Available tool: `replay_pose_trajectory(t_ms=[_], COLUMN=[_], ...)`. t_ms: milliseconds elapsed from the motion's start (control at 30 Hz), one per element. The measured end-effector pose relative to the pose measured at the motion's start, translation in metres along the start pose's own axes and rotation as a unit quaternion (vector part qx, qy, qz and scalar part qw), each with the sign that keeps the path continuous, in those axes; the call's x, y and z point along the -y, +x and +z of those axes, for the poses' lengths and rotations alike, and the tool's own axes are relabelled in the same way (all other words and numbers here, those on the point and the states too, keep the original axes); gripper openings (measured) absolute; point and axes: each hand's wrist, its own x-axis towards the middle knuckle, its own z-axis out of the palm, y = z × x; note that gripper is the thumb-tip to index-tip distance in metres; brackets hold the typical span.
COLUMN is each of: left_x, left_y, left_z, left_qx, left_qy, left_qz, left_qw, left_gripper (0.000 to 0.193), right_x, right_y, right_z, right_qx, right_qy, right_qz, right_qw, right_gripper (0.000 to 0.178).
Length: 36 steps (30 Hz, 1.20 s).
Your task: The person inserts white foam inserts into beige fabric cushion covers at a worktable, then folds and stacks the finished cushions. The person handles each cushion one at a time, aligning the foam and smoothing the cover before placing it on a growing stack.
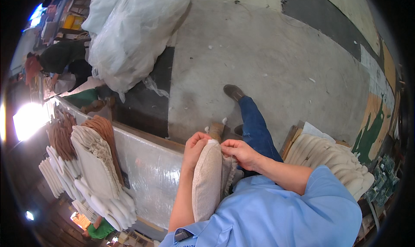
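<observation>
A plump beige cushion [206, 182] with a fringed edge [229, 173] stands on its side against my body, its far end between my hands. My left hand [195, 151] is closed with bent fingers on the left of that far end. From the right, my right hand [240, 152] pinches the cushion's edge near the fringe between thumb and fingers. A bit of white [212, 141] shows at the end between my fingertips; whether it is stuffing or cloth I cannot tell. The cushion's underside is hidden.
Left of me, a plastic-covered table [149, 178] bears piles of cushion covers [93, 156]. Stacked cream cushions [324, 154] stand at right. Ahead lies a big clear plastic bag [134, 35] of white filling. At far left a person [65, 61] bends over work. White scraps dot the concrete floor [268, 65].
</observation>
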Motion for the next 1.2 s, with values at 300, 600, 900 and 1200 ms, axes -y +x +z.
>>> replay_pose_trajectory(t_ms=[300,600,900,1200], left_x=[-0.005,-0.001,-0.013,-0.065], left_y=[-0.005,-0.005,0.003,0.021], left_z=[0.005,0.004,0.003,0.021], left_qx=[-0.014,-0.016,-0.007,0.126], left_qy=[-0.003,-0.01,0.141,0.368], left_qz=[-0.024,-0.01,-0.003,-0.126], left_qw=[1.0,1.0,0.99,0.913], left_gripper=[0.009,0.009,0.019,0.036], right_x=[-0.006,0.011,-0.002,0.006], right_y=[0.026,0.023,0.043,0.045], right_z=[0.008,0.002,0.015,0.014], right_qx=[-0.046,0.025,-0.082,-0.074], right_qy=[-0.033,-0.06,0.0,0.01], right_qz=[-0.139,-0.061,-0.146,-0.129], right_qw=[0.989,0.996,0.986,0.989], right_gripper=[0.016,0.009,0.012,0.007])
